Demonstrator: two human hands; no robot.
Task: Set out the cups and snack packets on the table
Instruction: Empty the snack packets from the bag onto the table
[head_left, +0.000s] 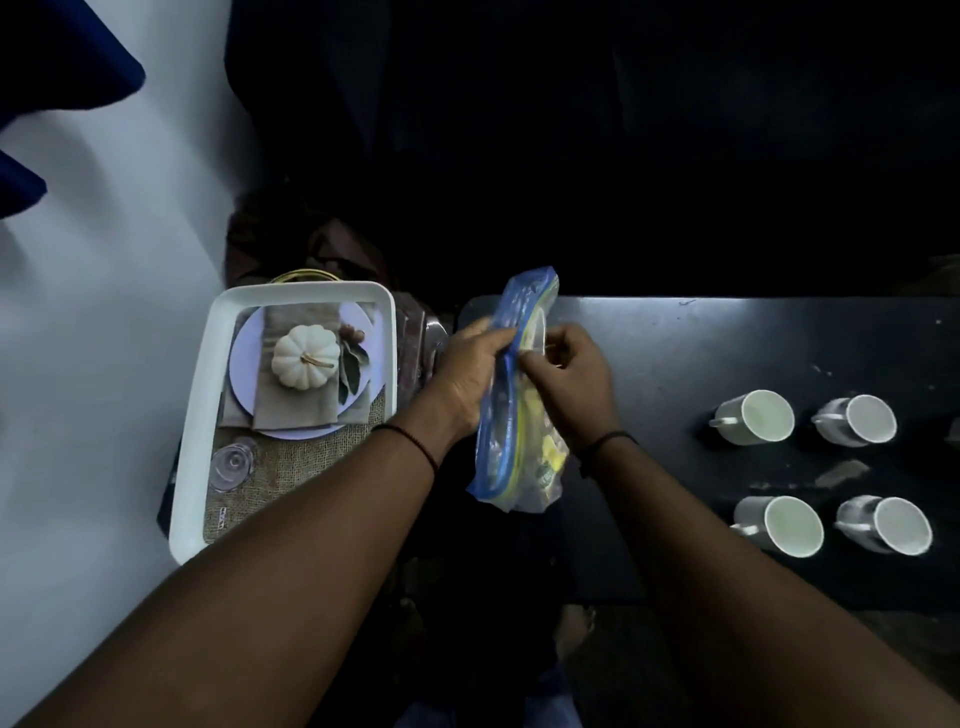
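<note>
I hold a clear zip bag (506, 415) with a blue seal above the left end of the black table (675, 353). Yellow snack packets (548, 452) show through its lower part. My left hand (467, 374) pinches one side of the bag's seal and my right hand (569, 374) pinches the other side, close together. Several white cups stand in two rows at the table's right: two behind (756, 418) (857, 421) and two in front (782, 525) (885, 525), handles pointing left.
A white tray (200, 415) with a printed picture of a plate, napkin and white pumpkin sits to the left of the table. A pale wall or floor lies further left. The space beyond the table is dark.
</note>
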